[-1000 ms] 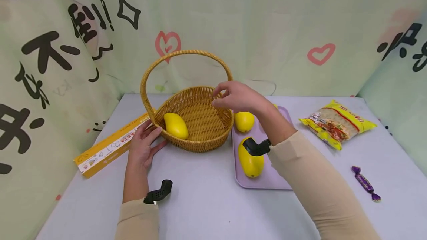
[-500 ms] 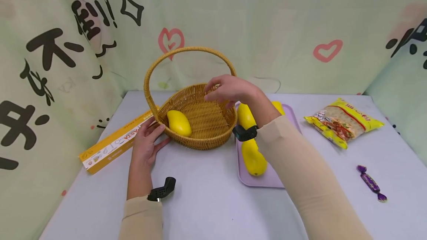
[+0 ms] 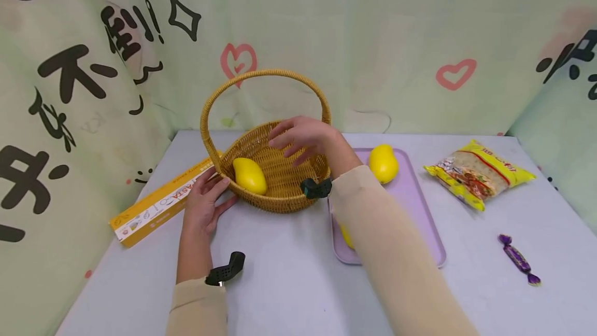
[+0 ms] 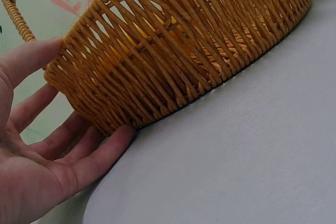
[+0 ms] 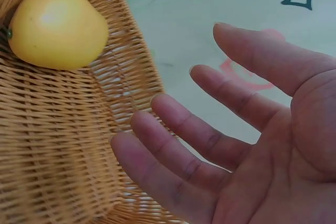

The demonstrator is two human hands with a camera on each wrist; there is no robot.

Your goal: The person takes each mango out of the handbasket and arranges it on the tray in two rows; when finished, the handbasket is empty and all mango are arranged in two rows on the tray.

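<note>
A wicker basket (image 3: pixel 284 204) with a tall hooped handle holds one yellow mango (image 3: pixel 250 176) at its left side. My left hand (image 3: pixel 201 206) holds the basket's left side; in the left wrist view its thumb lies at the rim and its fingers (image 4: pixel 102 156) reach low along the woven wall. Over the right part of the basket hovers my right hand (image 3: pixel 305 136), fingers spread and slightly bent, palm bare in the right wrist view. On the purple tray (image 3: pixel 415 222) lies another mango (image 3: pixel 383 163); a further yellow piece (image 3: pixel 346 235) shows beside my right sleeve, mostly hidden.
Behind the left hand lies a long orange and white pasta box (image 3: pixel 158 204). A yellow food packet (image 3: pixel 480 172) lies at the back right, with a purple wrapped candy (image 3: pixel 519 259) in front of it. A printed curtain (image 3: pixel 373 56) closes off the back.
My right hand has moved left and further over the basket, its fingers spreading. The right sleeve now covers more of the tray's left part. My left hand stays at the basket.
</note>
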